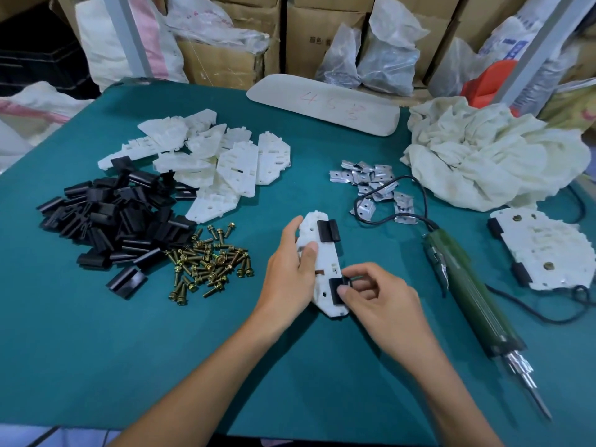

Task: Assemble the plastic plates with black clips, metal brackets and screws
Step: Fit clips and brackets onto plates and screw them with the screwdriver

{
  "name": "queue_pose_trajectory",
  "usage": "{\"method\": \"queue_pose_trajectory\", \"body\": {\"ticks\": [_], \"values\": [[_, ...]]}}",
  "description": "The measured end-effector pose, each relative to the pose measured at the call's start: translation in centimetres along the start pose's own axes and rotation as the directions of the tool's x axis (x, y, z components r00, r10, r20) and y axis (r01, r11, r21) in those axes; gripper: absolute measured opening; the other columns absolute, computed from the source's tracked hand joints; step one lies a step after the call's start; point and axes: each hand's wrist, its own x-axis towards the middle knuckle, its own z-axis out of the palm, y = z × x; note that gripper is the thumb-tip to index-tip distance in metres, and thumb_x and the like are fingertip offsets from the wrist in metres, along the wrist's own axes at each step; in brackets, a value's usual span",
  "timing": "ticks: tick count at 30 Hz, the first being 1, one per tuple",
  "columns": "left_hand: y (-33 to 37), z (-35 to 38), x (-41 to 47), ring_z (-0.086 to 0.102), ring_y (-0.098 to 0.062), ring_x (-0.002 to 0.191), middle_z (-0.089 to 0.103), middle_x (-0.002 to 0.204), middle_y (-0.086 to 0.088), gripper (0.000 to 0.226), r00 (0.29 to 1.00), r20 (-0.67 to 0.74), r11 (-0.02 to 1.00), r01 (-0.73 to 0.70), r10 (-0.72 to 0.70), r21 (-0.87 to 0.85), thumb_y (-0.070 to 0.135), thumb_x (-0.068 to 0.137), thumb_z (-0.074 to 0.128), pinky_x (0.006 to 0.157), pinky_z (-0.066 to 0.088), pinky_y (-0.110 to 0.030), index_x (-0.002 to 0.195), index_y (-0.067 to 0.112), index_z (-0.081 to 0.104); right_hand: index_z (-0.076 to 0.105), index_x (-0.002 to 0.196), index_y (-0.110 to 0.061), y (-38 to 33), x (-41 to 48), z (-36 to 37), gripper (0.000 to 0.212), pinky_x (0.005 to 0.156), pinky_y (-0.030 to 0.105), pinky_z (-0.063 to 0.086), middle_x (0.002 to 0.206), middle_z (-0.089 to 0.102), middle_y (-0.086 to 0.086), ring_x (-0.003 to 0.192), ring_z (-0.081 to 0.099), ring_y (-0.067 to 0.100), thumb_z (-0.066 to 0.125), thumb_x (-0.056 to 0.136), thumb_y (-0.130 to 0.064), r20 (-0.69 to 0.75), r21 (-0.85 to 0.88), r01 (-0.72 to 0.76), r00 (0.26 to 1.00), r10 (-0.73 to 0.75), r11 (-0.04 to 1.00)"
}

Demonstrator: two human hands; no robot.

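My left hand (290,272) grips a white plastic plate (324,262) at the table's middle, thumb on its face. One black clip (327,231) sits on the plate's far edge. My right hand (377,298) pinches a second black clip (337,293) on the plate's near edge. Loose white plates (213,159) are heaped at the back left, black clips (113,227) lie in a pile at the left, brass screws (209,262) beside them, and metal brackets (374,188) right of centre.
A green electric screwdriver (467,285) with its black cord lies to the right. A finished plate (545,253) rests at the far right. A crumpled white cloth (493,156) and a beige board (322,103) sit at the back. Boxes and bags stand behind the green table (96,333).
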Motion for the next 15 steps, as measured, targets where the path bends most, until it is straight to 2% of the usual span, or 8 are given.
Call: {"method": "queue_pose_trajectory", "body": {"ticks": [3, 6, 9, 11, 12, 13, 15], "values": [[0.4, -0.2, -0.3, 0.066, -0.01, 0.083, 0.07, 0.09, 0.011, 0.04, 0.999, 0.031, 1.0, 0.012, -0.012, -0.013, 0.033, 0.102, 0.048, 0.083, 0.054, -0.035, 0.138, 0.046, 0.036, 0.069, 0.093, -0.038, 0.1, 0.6, -0.9, 0.012, 0.074, 0.029, 0.057, 0.076, 0.072, -0.012, 0.063, 0.065, 0.003, 0.076, 0.088, -0.03, 0.078, 0.037, -0.023, 0.997, 0.02, 0.999], [0.7, -0.1, -0.5, 0.066, -0.002, 0.087, 0.066, 0.099, 0.028, 0.039, 0.998, 0.065, 1.0, 0.002, -0.002, 0.006, 0.03, 0.103, 0.048, 0.079, 0.05, -0.028, 0.138, 0.043, 0.038, 0.069, 0.095, -0.037, -0.1, 2.3, -2.5, 0.007, 0.077, 0.038, 0.059, 0.075, 0.073, -0.009, 0.06, 0.068, 0.008, 0.074, 0.09, -0.035, 0.107, 0.031, -0.056, 0.993, 0.052, 0.998], [0.9, 0.0, -0.6, 0.065, -0.001, 0.087, 0.068, 0.099, 0.026, 0.04, 0.998, 0.052, 1.0, 0.022, -0.023, 0.014, 0.029, 0.102, 0.05, 0.075, 0.046, -0.022, 0.139, 0.041, 0.04, 0.07, 0.091, -0.033, -0.4, 4.5, -4.1, 0.004, 0.078, 0.036, 0.058, 0.075, 0.073, -0.006, 0.059, 0.071, 0.013, 0.071, 0.092, -0.03, 0.081, -0.08, -0.019, 0.996, 0.026, 0.997], [1.2, -0.1, -0.7, 0.064, -0.005, 0.092, 0.067, 0.103, 0.022, 0.04, 0.999, 0.045, 0.998, 0.016, -0.019, 0.068, 0.029, 0.101, 0.052, 0.08, 0.048, -0.026, 0.139, 0.039, 0.042, 0.072, 0.093, -0.03, -0.8, 6.7, -5.0, 0.005, 0.083, 0.037, 0.057, 0.082, 0.073, -0.009, 0.07, 0.071, 0.015, 0.069, 0.094, -0.027, 0.031, -0.18, 0.021, 0.999, -0.015, 0.983], [1.3, -0.2, -0.8, 0.059, -0.007, 0.102, 0.063, 0.107, 0.022, 0.041, 0.999, 0.046, 0.993, 0.006, -0.012, 0.12, 0.03, 0.101, 0.053, 0.086, 0.048, -0.028, 0.139, 0.038, 0.043, 0.074, 0.096, -0.028, -1.1, 8.0, -5.4, 0.007, 0.086, 0.037, 0.056, 0.087, 0.073, -0.011, 0.079, 0.071, 0.017, 0.068, 0.094, -0.026, 0.012, -0.248, 0.038, 0.999, -0.037, 0.968], [1.3, -0.3, -0.9, 0.05, -0.006, 0.112, 0.058, 0.11, 0.02, 0.041, 0.999, 0.047, 0.984, -0.004, -0.005, 0.177, 0.03, 0.099, 0.054, 0.092, 0.044, -0.028, 0.139, 0.035, 0.044, 0.074, 0.098, -0.027, -1.4, 9.4, -5.6, 0.009, 0.089, 0.037, 0.054, 0.092, 0.072, -0.01, 0.088, 0.069, 0.018, 0.066, 0.095, -0.025, 0.001, -0.309, 0.046, 0.999, -0.048, 0.95], [1.2, -0.4, -1.0, 0.032, -0.001, 0.118, 0.053, 0.115, 0.016, 0.043, 0.999, 0.044, 0.962, -0.026, 0.015, 0.273, 0.029, 0.097, 0.056, 0.098, 0.035, -0.023, 0.139, 0.031, 0.047, 0.073, 0.096, -0.025, -1.9, 12.3, -5.9, 0.011, 0.092, 0.036, 0.05, 0.098, 0.07, -0.005, 0.1, 0.064, 0.022, 0.062, 0.096, -0.024, -0.006, -0.392, 0.027, 0.999, -0.032, 0.92]]}}
